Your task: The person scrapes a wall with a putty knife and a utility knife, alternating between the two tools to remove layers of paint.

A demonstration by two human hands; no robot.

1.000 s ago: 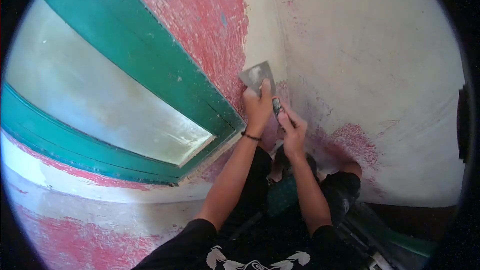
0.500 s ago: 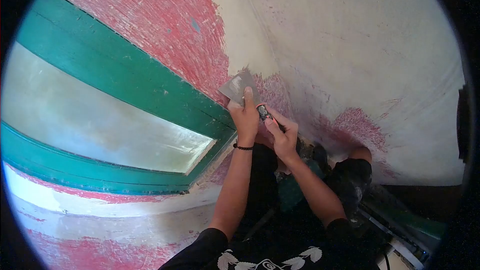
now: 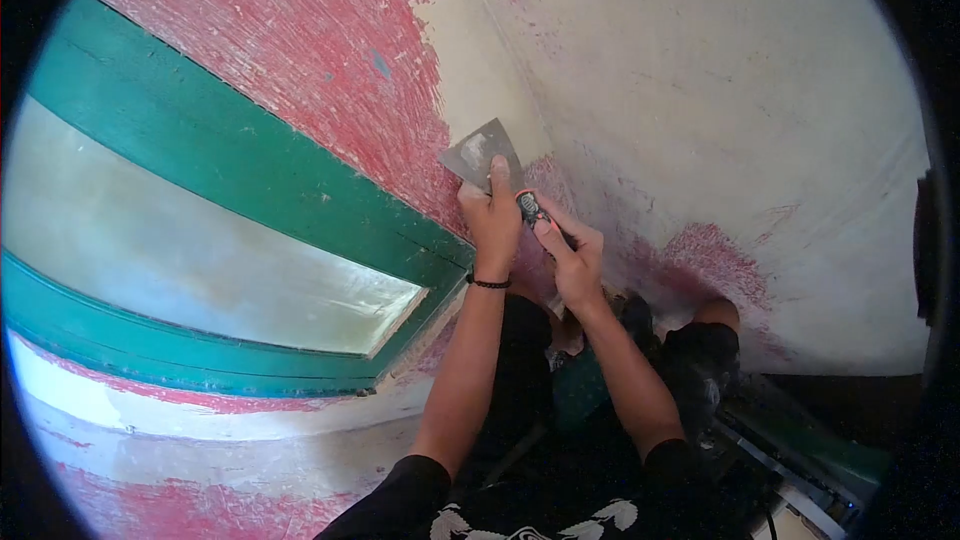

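A broad metal scraper (image 3: 477, 152) lies against the wall where red paint (image 3: 390, 110) meets a cream patch (image 3: 490, 70). My left hand (image 3: 492, 215), with a dark bead bracelet at the wrist, grips the blade, its thumb flat on the metal. My right hand (image 3: 575, 255) is wrapped round the black and red handle (image 3: 531, 208), thumb on top. Some fingers of both hands are hidden behind the tool. The green frame's corner is just left of and below my left hand.
A green frame (image 3: 230, 155) surrounds a pale pane (image 3: 200, 230) at the left. Patchy pink paint (image 3: 715, 260) marks the pale wall (image 3: 720, 120) at the right. My bent knees are below my hands. Dark objects and a metal rail (image 3: 800, 480) are at the lower right.
The scraper's blade has shifted slightly up against the wall, and both hands have moved with it, keeping their holds. The view has shifted slightly.
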